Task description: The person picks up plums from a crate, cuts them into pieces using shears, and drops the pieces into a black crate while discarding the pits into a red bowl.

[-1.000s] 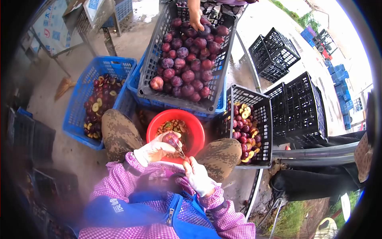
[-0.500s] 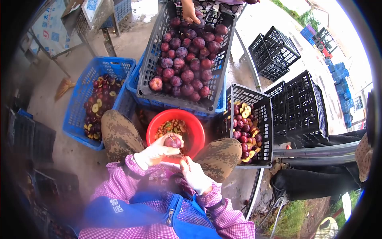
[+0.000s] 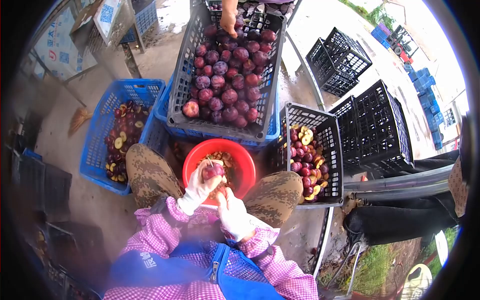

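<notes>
My left hand (image 3: 196, 186), in a white glove, is closed around a dark red plum (image 3: 213, 171) over a red basin (image 3: 248, 170). A thin dark strip shows at the plum's top; I cannot make out what it is. Just right of and below the plum, my right hand (image 3: 234, 214), also gloved, has its fingers pinched together. Whatever they may hold is hidden. Inside the basin lie small brownish-orange pieces (image 3: 226, 159). Beyond it, a black crate (image 3: 273, 97) full of whole plums (image 3: 227, 75) rests on a blue crate (image 3: 161, 107).
Cut plums fill a blue crate (image 3: 90, 162) at left and a black crate (image 3: 334, 140) at right. Another person's hand (image 3: 229, 22) reaches into the far plums. Stacked black crates (image 3: 375, 127) stand farther right. A broom head (image 3: 80, 120) lies at left.
My left hand has raised and turned the plum slightly, and my right hand has shifted a little up and left. The other person's hand now reaches lower into the plums.
</notes>
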The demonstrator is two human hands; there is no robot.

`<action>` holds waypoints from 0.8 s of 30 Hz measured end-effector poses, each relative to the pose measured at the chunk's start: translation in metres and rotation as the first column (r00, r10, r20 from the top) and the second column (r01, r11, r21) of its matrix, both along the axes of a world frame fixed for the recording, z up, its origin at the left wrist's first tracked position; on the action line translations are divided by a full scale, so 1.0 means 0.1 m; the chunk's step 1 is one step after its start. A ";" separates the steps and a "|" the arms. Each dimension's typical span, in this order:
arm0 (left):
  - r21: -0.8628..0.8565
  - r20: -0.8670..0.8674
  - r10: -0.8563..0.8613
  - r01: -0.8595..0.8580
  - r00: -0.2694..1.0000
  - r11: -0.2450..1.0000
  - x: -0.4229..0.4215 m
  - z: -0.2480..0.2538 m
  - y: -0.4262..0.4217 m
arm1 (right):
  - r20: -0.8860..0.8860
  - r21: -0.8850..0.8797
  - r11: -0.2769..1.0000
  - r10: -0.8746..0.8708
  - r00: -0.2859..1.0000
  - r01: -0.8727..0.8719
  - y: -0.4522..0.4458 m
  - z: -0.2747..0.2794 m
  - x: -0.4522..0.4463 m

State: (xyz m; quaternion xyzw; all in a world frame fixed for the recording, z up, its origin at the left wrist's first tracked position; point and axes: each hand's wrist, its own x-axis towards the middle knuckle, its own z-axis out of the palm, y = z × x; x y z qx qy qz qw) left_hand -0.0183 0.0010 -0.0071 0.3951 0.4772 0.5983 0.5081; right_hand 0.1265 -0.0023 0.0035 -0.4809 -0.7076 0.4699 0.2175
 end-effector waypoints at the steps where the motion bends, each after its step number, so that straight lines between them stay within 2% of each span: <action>1: -0.105 0.240 0.015 0.011 0.971 0.994 0.02 -0.05 0.01 | -0.002 0.006 1.000 -0.005 1.000 0.005 0.02 -0.02 -0.04; 2: -0.132 0.489 0.029 0.042 0.872 0.990 0.07 -0.09 0.03 | 0.123 0.085 0.996 -0.019 0.992 0.008 0.04 -0.05 -0.08; 3: -0.160 0.703 0.056 0.081 0.709 0.984 0.13 -0.08 0.03 | 0.247 0.154 0.988 -0.041 0.968 0.003 0.04 -0.06 -0.10; 4: -0.161 0.703 0.055 0.083 0.709 0.984 0.13 -0.06 0.04 | 0.248 0.157 0.988 -0.037 0.968 -0.002 0.05 -0.04 -0.08; 5: -0.143 0.558 0.063 0.020 0.828 0.990 0.11 -0.03 0.06 | 0.245 0.159 0.987 -0.039 0.969 0.000 0.06 -0.01 -0.07; 6: -0.116 0.395 0.078 -0.035 0.915 0.993 0.10 0.01 0.07 | 0.156 0.108 0.994 -0.038 0.987 0.021 0.06 0.02 -0.04; 7: -0.114 0.396 0.075 -0.032 0.915 0.993 0.09 0.03 0.08 | 0.065 0.058 0.998 -0.040 0.997 0.036 0.06 0.04 -0.02; 9: 0.080 0.006 0.064 -0.064 0.998 0.995 0.03 0.05 0.11 | 0.001 0.111 0.992 -0.060 0.998 0.059 0.01 -0.05 -0.09; 10: 0.081 0.006 0.099 -0.099 0.995 0.992 0.05 0.04 0.11 | -0.062 0.160 0.984 -0.072 0.995 0.081 -0.03 -0.09 -0.13; 11: 0.030 0.254 0.117 -0.129 0.960 0.991 0.10 0.02 0.11 | 0.088 0.164 0.985 -0.068 0.994 0.053 -0.03 -0.13 -0.16; 12: -0.057 0.536 0.103 -0.085 0.838 0.995 0.15 0.00 0.12 | 0.141 0.209 0.977 -0.066 0.988 0.035 0.02 -0.14 -0.18; 13: -0.136 0.766 0.113 -0.011 0.632 0.991 0.19 -0.02 0.11 | 0.197 0.245 0.969 -0.066 0.978 0.017 0.04 -0.14 -0.19; 15: -0.140 0.758 0.095 0.019 0.646 0.990 0.13 -0.08 0.15 | 0.168 0.176 0.983 -0.073 0.983 0.043 0.04 -0.04 -0.15; 16: -0.036 0.493 0.077 -0.068 0.866 0.997 0.11 -0.03 0.16 | 0.145 0.104 0.992 -0.083 0.986 0.068 0.04 0.03 -0.12; 17: 0.095 0.170 0.097 -0.114 0.981 0.989 0.10 -0.01 0.18 | 0.146 0.106 0.992 -0.086 0.986 0.071 0.05 0.08 -0.10; 18: 0.163 -0.102 0.143 -0.126 0.984 0.979 0.06 0.00 0.18 | -0.012 0.016 0.996 -0.084 0.996 0.084 0.05 0.12 -0.08; 19: 0.165 -0.102 0.141 -0.123 0.985 0.979 0.03 -0.04 0.17 | -0.171 -0.074 0.994 -0.095 0.981 0.083 0.06 0.14 -0.07; 21: 0.152 -0.046 0.122 -0.114 0.991 0.982 0.00 -0.09 0.16 | -0.227 -0.072 0.995 -0.086 0.970 0.071 0.02 0.12 -0.09; 22: 0.140 0.072 0.102 -0.112 0.992 0.984 0.04 -0.07 0.16 | -0.129 -0.029 0.998 -0.065 0.989 0.062 0.01 0.08 -0.10; 23: 0.144 0.070 0.100 -0.109 0.993 0.983 0.03 -0.04 0.15 | -0.029 0.012 0.999 -0.051 0.998 0.051 -0.01 0.03 -0.10; 24: 0.069 0.151 0.064 -0.075 0.986 0.995 0.03 0.00 0.14 | 0.063 0.062 0.996 -0.062 0.996 0.058 -0.01 0.04 -0.12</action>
